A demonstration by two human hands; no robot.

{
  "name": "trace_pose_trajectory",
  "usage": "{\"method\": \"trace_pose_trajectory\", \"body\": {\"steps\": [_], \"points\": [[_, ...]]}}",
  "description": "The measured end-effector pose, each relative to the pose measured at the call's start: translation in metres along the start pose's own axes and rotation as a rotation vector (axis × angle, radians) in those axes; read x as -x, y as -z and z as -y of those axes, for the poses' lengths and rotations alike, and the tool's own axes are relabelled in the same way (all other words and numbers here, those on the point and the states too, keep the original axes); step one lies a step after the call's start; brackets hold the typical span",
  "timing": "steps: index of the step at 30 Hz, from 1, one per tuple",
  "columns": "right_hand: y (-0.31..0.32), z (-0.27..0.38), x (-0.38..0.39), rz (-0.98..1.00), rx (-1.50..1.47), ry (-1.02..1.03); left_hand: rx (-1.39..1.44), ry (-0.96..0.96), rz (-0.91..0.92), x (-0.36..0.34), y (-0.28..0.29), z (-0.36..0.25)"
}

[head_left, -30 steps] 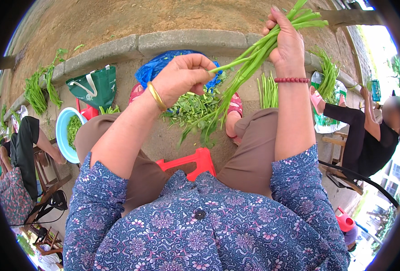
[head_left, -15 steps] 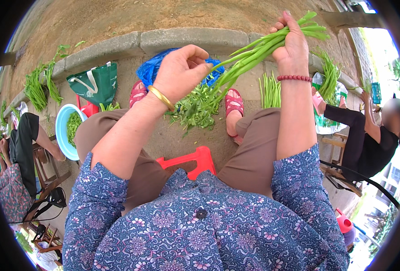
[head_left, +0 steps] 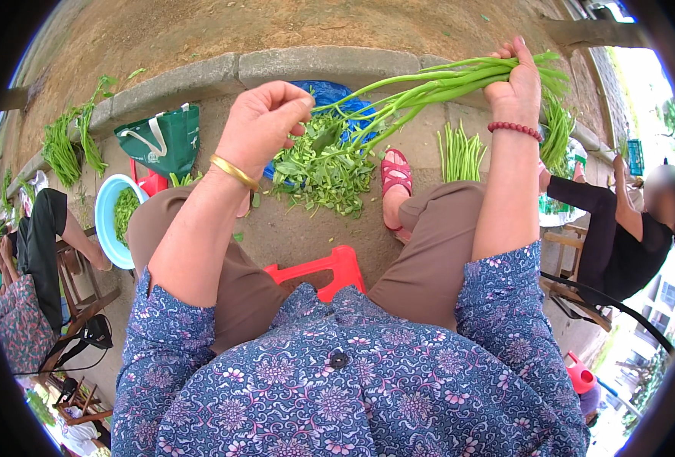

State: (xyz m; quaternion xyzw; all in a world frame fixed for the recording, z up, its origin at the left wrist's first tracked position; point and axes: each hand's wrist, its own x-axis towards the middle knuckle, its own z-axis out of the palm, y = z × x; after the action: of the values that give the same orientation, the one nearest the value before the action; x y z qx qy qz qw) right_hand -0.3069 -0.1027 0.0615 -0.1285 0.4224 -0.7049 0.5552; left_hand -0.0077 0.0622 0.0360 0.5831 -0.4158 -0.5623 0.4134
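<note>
My right hand [head_left: 514, 90] is closed round a bunch of long green stems [head_left: 467, 76], raised at the upper right and slanting down toward the middle. My left hand [head_left: 265, 122], a gold bangle at its wrist, has curled, pinched fingers near the thin stem ends; what, if anything, sits in them is too small to make out. Below the stems, loose chopped leaves [head_left: 318, 179] are heaped on and beside a crumpled blue plastic bag [head_left: 330, 93]. Trimmed green stems [head_left: 459, 156] lie beside my sandalled right foot [head_left: 395, 190].
A green tote bag [head_left: 155, 141], a light-blue basin of greens [head_left: 105, 221] and more bundles [head_left: 63, 152] are at left. A red stool [head_left: 315, 266] is between my knees. A co-worker in black [head_left: 623, 259] sits at right, another person [head_left: 29, 305] at left. A concrete curb [head_left: 322, 65] runs behind.
My left hand has moved left and back from the bunch. My right hand has moved right, and the stems now lie flatter. More leaves show on the heap and blue bag.
</note>
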Motion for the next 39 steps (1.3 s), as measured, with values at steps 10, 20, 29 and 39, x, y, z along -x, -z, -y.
{"method": "trace_pose_trajectory", "body": {"steps": [10, 20, 29, 39], "points": [[0.0, 0.001, -0.006, -0.013, -0.012, 0.003, 0.182, 0.201, 0.34, 0.004, -0.01, -0.003], [-0.003, 0.001, 0.0, 0.007, 0.046, 0.069, 0.074, 0.155, 0.399, -0.002, -0.019, 0.008], [-0.003, 0.003, 0.0, -0.009, 0.047, 0.106, -0.156, 0.002, 0.29, -0.006, -0.025, 0.015], [-0.019, -0.014, 0.016, 0.034, 0.0, 0.178, -0.025, 0.038, -0.128, -0.059, -0.037, 0.086]]}}
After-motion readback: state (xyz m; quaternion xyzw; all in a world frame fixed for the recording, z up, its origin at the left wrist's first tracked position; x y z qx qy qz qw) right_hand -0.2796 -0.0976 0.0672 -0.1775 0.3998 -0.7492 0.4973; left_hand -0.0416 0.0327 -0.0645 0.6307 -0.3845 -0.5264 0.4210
